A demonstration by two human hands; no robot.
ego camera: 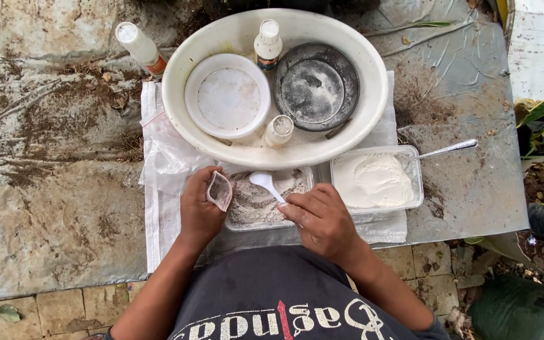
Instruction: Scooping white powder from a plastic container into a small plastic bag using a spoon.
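The right hand (323, 217) is closed around the handle of a white spoon (266, 183), its bowl lying over the grey powder in a clear tray (260, 200). The left hand (200, 208) pinches a small clear bag (220, 190) by its edge, mouth held open and tilted toward the spoon, just at the tray's left rim, so that anything spilled would likely fall back into the tray. Both hands work close to the person's body, at the near edge of the table (58, 208).

To the right, touching the first tray or nearly so, sits a second clear tray (376, 179) of white powder, with a metal spoon (449, 148) resting in its far corner, handle pointing out to the right. That makes two trays and two spoons, one spoon for each powder.

Behind both trays stands a large white basin (275, 151) holding a round white tub (226, 96), a dark round lid or pan (316, 86) and two small white bottles (268, 43). A third bottle (141, 48) stands outside the basin at its left. All rest on a white sack (158, 189) spread over the dirty grey table sheet.
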